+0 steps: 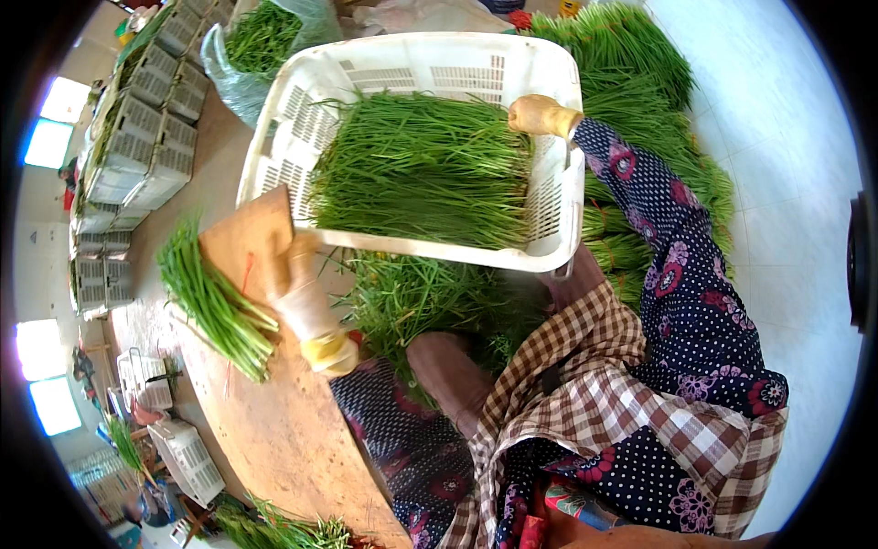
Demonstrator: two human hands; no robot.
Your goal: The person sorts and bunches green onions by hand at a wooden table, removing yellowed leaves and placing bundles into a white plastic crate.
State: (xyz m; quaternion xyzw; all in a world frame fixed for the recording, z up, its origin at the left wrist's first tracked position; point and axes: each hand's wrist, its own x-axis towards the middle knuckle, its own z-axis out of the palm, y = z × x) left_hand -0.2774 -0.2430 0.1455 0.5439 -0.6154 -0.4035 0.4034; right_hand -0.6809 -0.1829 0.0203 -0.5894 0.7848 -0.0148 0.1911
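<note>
A white plastic crate (412, 240) stands in front of me with a thick layer of green garlic chives (412, 165) lying in it, pale ends toward the right. My right hand (541, 117), gloved, reaches over the crate's right rim and is closed in a fist at the chives' pale ends; whatever its fingers hold is hidden. My left hand (294, 274), also gloved, is smeared by motion over a wooden board (242, 229) left of the crate. Beside it lies a bunch of chives (219, 302), its pale ends pointing down, with thin red ties near it.
Loose chives (412, 293) lie below the crate, by my legs. Stacked chive bundles (631, 101) line the right against a white tiled wall (777, 183). A clear plastic bag (261, 46) of greens stands behind at the left. Farther left are stacked white crates (137, 137).
</note>
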